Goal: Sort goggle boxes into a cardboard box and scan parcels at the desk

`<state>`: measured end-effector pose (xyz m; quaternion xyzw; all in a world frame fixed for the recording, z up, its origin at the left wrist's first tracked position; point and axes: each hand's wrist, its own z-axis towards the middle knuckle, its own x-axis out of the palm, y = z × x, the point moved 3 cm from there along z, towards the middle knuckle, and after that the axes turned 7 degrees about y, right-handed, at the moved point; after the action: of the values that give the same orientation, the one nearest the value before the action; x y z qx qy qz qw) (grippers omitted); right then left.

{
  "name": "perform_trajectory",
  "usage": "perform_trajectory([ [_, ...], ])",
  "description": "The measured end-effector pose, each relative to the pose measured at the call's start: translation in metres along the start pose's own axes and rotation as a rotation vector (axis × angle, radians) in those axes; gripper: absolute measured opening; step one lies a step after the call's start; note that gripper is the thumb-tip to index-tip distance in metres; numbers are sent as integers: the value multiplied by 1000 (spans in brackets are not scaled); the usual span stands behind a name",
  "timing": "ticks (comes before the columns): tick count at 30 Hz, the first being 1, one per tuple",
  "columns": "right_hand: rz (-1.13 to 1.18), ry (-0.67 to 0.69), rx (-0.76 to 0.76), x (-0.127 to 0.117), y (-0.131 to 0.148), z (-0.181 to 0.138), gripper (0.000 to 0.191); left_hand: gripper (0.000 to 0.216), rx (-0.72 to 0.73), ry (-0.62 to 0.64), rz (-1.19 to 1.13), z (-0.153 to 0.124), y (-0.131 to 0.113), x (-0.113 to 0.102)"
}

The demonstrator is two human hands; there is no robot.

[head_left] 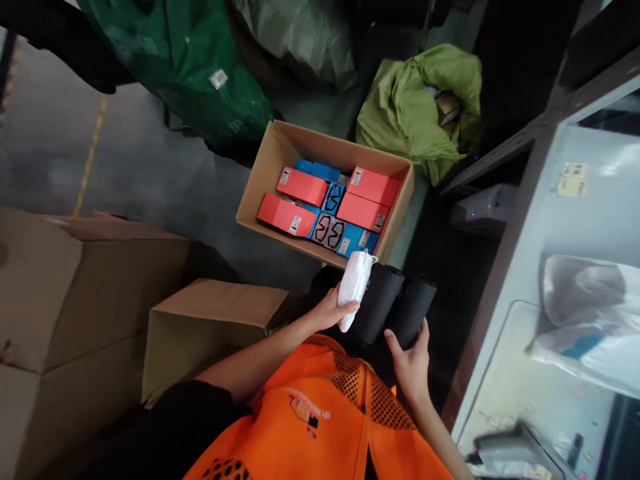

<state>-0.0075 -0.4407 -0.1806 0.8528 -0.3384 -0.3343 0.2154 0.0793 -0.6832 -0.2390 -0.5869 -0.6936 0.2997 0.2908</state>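
My left hand (327, 311) is closed around a white soft pouch (356, 283), held upright in front of my orange vest. My right hand (413, 360) grips the lower end of a black rolled item (416, 308). A second black roll (380, 300) lies between the pouch and the first roll, touching both; which hand bears it I cannot tell. Just beyond them on the floor stands an open cardboard box (267, 163) filled with small red boxes (301, 186) and blue boxes (356, 239).
Large closed cardboard boxes (75, 293) and a smaller one (210, 327) stand at the left. A dark green sack (190, 73) and a yellow-green sack (415, 107) lie behind the open box. A pale table (565, 220) at the right holds a plastic bag (590, 313).
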Motion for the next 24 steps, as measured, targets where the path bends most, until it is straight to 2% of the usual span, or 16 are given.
perform_trajectory([
  [3, -65, 11, -7, 48, 12, 50, 125, 69, -30, -3, 92, 42, 30, -55],
  [7, -112, 54, -45, 132, 28, 143, 127, 64, -16, 54, 9, 124, 71, -145],
  [10, -136, 76, -73, 203, 28, 218, 123, 60, -142, 96, -110, 189, 116, -210],
  [12, -150, 109, -75, 250, 20, 262, 121, 56, -256, 61, -167, 223, 151, -243],
  [15, -177, 165, -25, 311, -1, 310, 117, 55, -369, -12, -186, 258, 202, -277],
  [18, -182, 233, 31, 358, -24, 337, 111, 68, -421, -66, -148, 278, 242, -298],
  [21, -155, 321, 88, 389, -43, 355, 107, 81, -483, -137, -65, 291, 269, -316],
  [24, -118, 384, 160, 410, -56, 374, 109, 88, -538, -188, 15, 307, 283, -326],
])
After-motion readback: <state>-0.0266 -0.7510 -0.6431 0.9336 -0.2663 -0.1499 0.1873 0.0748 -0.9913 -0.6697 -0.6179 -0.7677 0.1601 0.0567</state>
